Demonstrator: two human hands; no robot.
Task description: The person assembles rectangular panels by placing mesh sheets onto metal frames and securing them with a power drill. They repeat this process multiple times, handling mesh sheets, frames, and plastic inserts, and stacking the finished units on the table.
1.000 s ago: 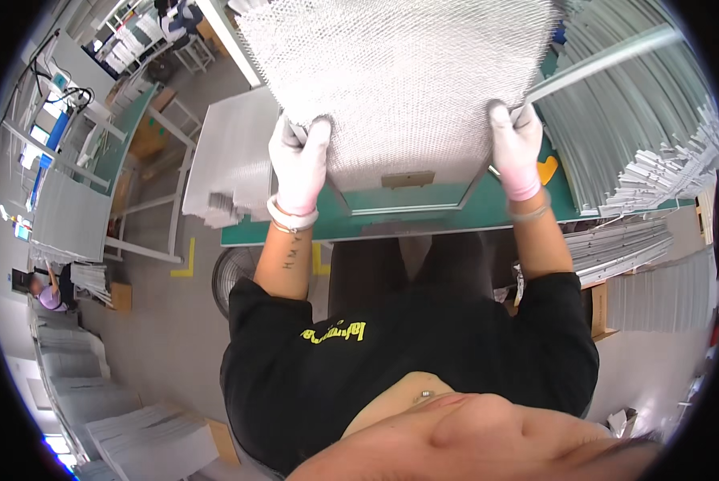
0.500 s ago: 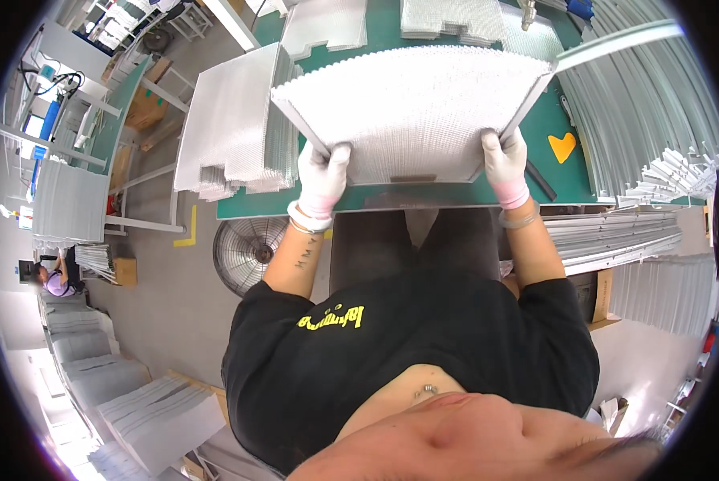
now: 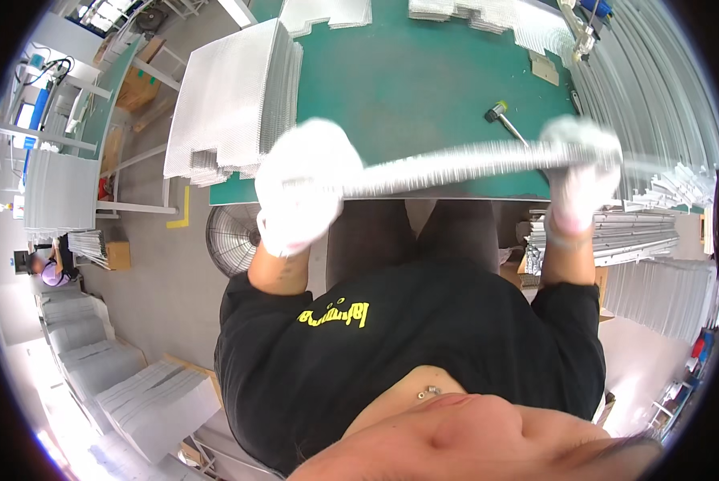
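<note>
A silver mesh panel (image 3: 456, 166) is held up in front of me over the near edge of the green table, turned so that only its long, blurred edge shows. My left hand (image 3: 307, 180), in a white glove, is closed round the panel's left end; motion smears its fingers. At the other end my right hand (image 3: 580, 160), gloved too, grips the panel's right side. A thin, pale strip (image 3: 656, 164) juts out past the right hand. Beyond the panel a small hammer (image 3: 500, 112) lies on the table, its handle partly hidden.
Stacked mesh panels (image 3: 223, 100) stand on the table (image 3: 391, 88) at the left, with more mesh sheets (image 3: 488, 16) along its far side. Long metal strips (image 3: 648, 96) are piled at the right. A floor fan (image 3: 231, 240) stands under the left side; a person (image 3: 55, 264) is far left.
The panel has tipped from showing its broad face to edge-on and come nearer to me. Both hands have moved apart, the right one further right. The hammer has come into sight; the orange heart-shaped piece is hidden.
</note>
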